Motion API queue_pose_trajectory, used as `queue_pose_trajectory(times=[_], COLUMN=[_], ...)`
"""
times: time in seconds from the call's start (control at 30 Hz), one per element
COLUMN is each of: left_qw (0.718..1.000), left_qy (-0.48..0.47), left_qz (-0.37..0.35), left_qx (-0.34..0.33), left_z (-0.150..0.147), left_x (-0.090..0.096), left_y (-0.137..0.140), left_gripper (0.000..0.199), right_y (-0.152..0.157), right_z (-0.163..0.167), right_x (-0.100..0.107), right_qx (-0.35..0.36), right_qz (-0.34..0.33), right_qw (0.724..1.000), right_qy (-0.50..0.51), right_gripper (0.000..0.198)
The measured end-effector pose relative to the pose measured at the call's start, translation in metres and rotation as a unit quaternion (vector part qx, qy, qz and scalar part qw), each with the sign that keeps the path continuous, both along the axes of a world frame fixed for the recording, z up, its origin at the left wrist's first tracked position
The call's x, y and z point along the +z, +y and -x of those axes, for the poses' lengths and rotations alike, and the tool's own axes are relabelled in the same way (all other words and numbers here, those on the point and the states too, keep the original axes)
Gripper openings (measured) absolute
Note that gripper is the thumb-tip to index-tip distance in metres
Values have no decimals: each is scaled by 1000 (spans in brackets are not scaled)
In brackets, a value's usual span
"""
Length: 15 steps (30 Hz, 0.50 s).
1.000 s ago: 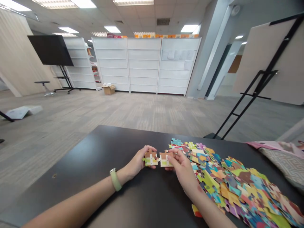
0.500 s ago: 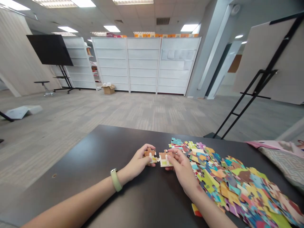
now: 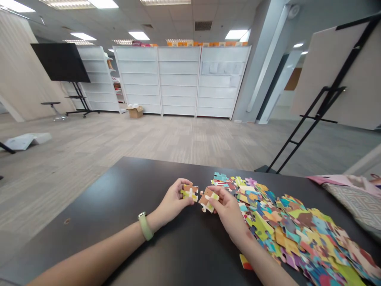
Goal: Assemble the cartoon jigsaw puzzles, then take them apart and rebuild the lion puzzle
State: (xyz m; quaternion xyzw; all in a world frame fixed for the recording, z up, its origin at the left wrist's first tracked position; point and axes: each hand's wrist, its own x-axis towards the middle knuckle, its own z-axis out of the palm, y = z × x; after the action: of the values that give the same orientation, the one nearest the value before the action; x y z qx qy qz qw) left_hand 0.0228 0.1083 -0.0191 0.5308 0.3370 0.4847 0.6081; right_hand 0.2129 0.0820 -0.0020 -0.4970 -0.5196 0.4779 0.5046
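My left hand (image 3: 175, 198) pinches a jigsaw puzzle piece (image 3: 190, 191) coloured brown, white and yellow-green. In my right hand (image 3: 228, 206) is another puzzle piece (image 3: 208, 199), brown and cream, tilted at an angle. A small gap separates the two pieces, which are held just above the dark table (image 3: 143, 182). Close by my right hand and forearm spreads a heap of colourful puzzle pieces (image 3: 285, 222), many overlapping. One red and yellow piece (image 3: 245, 262) lies beside my right forearm, at the heap's near edge.
A patterned cloth item (image 3: 354, 194) with a pink edge rests on the table's right side. Past the table's far right edge stands a black-framed board stand (image 3: 312, 119). White shelving (image 3: 178, 81) lines the back, with a screen on a stand (image 3: 61, 62) at left.
Both puzzle pieces have been turned in my fingers. The right piece now sits tilted, and the left one shows more yellow-green. My hands stay in nearly the same place.
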Motion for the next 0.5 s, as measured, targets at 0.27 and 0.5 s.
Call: queue_pose_trajectory(times=[0.27, 0.5], left_qw=[1000, 999], left_qy=[10, 28], left_qz=[21, -28], left_qx=[-6, -9], left_z=[1, 2], left_x=[4, 5], left_y=[-4, -4], left_gripper=[43, 36], right_y=[3, -1], right_z=[0, 4], right_x=[-4, 4], right_qx=[17, -8], right_qz=[17, 10], right_qw=[1000, 1000], right_qy=[0, 20], right_gripper=[37, 29])
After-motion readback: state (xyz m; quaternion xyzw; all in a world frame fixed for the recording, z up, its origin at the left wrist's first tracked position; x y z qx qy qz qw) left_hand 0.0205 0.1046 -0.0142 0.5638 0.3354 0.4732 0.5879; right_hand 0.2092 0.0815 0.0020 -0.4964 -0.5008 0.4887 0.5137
